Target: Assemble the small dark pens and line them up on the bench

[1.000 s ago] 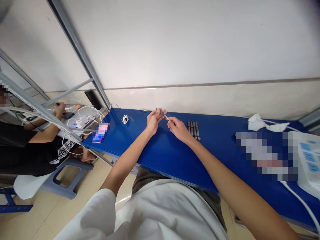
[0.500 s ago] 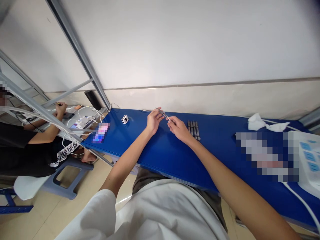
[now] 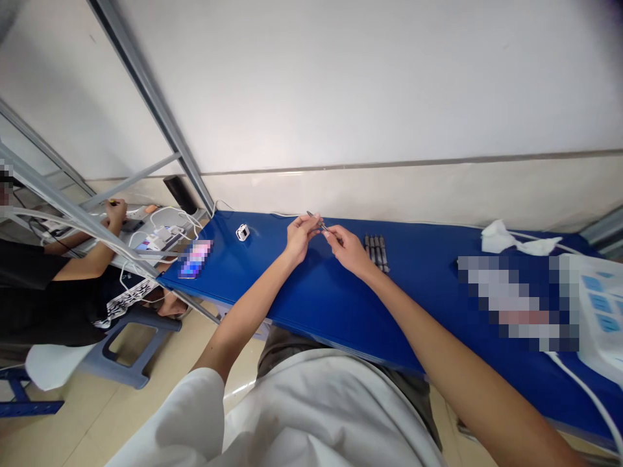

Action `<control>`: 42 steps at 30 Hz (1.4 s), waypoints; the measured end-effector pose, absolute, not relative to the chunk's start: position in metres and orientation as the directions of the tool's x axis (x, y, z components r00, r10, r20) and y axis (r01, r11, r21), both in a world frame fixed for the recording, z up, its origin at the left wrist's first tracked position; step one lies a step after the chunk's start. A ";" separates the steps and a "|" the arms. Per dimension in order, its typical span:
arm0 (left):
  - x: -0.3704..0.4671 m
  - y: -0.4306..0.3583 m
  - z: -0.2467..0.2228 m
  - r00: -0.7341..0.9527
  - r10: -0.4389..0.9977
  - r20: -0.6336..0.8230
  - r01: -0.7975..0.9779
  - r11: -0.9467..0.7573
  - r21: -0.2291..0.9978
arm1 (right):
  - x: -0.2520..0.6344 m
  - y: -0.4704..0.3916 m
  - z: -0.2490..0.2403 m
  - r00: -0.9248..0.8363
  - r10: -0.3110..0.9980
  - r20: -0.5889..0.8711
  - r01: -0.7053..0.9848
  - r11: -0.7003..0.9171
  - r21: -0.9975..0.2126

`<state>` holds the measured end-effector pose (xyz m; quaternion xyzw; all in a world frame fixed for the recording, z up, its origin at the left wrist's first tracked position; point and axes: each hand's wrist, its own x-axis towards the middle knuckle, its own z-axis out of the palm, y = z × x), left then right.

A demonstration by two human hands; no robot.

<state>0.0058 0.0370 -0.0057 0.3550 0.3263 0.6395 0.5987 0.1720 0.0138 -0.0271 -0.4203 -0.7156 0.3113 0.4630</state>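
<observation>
Grip Hides Much of Pen-like Rod point(image 3: 324, 227)

Fingers of the left hand point(image 3: 299, 237) and right hand point(image 3: 348, 251) cover parts of the rod, its details too small to read. Pixelation obscures a smartphone point(image 3: 195, 259) and whatever lies beside a white appliance point(image 3: 596, 324), itself cropped at right. The left edge cuts off a co-worker point(image 3: 43, 298), head pixelated.

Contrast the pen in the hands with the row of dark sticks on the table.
The pen is a single piece, while the row has four sticks side by side. The pen is held off the table between left hand and right hand; the row lies on it, untouched. The pen slants across the view; the row's sticks point roughly toward the wall. Both look dark and slender.
</observation>
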 end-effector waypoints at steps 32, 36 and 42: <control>-0.012 0.044 0.003 -0.170 0.985 0.011 -0.626 -0.117 0.771 | 0.174 0.010 -0.023 -0.261 0.878 0.401 0.371 0.475 -0.798; -0.011 0.043 0.003 -0.159 0.987 0.011 -0.610 -0.107 0.785 | 0.174 0.011 -0.023 -0.261 0.876 0.405 0.371 0.478 -0.796; -0.007 0.041 0.001 -0.124 0.991 0.046 -0.566 -0.108 0.817 | 0.173 0.010 -0.023 -0.247 0.874 0.418 0.377 0.484 -0.790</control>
